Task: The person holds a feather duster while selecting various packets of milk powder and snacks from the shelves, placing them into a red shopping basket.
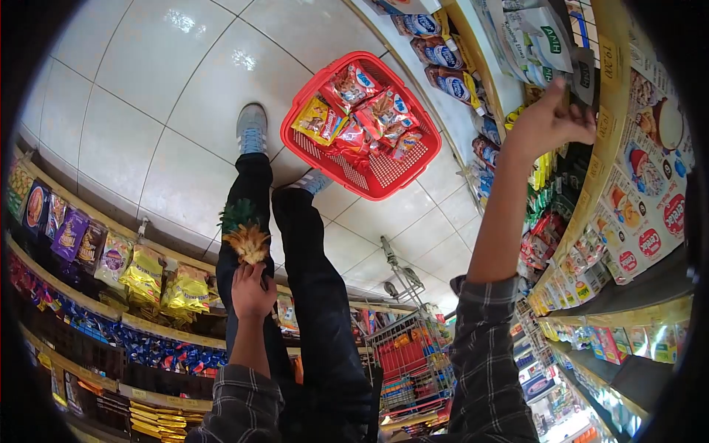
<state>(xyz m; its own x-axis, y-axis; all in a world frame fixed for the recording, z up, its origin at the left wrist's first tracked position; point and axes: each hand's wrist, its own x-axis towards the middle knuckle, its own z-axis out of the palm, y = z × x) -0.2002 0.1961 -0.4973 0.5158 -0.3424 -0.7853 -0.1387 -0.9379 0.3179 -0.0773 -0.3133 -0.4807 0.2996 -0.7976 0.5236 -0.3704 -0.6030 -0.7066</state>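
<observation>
My left hand point(253, 291) is closed around the handle of a feather duster. The duster's tan and dark green feathers point(244, 235) hang in front of my leg. My right hand point(550, 124) is raised to the shelf on the right, thumb and fingers closed at the lower edge of a white pouch point(533, 43) with green lettering. A grey pouch point(584, 80) sits right beside these fingers. On the floor ahead of my feet stands a red plastic basket point(286, 122) with several snack packets point(354, 85) in it, among them a yellow packet point(319, 120).
Shelves with pouches point(452, 83) and a price rail point(607, 74) line the right side. Low shelves with yellow bags point(144, 273) and purple bags point(70, 232) run along the left. A wire cart point(413, 354) with goods stands near my legs. The floor point(199, 81) is white tile.
</observation>
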